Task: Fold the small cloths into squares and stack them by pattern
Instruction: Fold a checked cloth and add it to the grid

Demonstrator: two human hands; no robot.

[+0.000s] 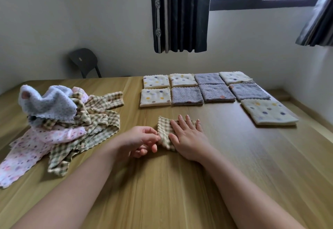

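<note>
A heap of unfolded cloths lies at the left of the desk: blue, pink-dotted and green-checked pieces, all left to fold. Just right of it, near the front middle, the left grip pinches the edge of a checked cloth, already folded small. The right grip presses it flat with straight fingers. Farther right and back, nine folded squares, cream-dotted and purple, lie side by side with patterns mixed, so stacking by pattern looks undone.

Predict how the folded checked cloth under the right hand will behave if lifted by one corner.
Probably floppy: the checked cloth matches the limp ones in the pile. It would likely unfold, since the right hand is pressing it flat. Probably light, being small and thin.
</note>
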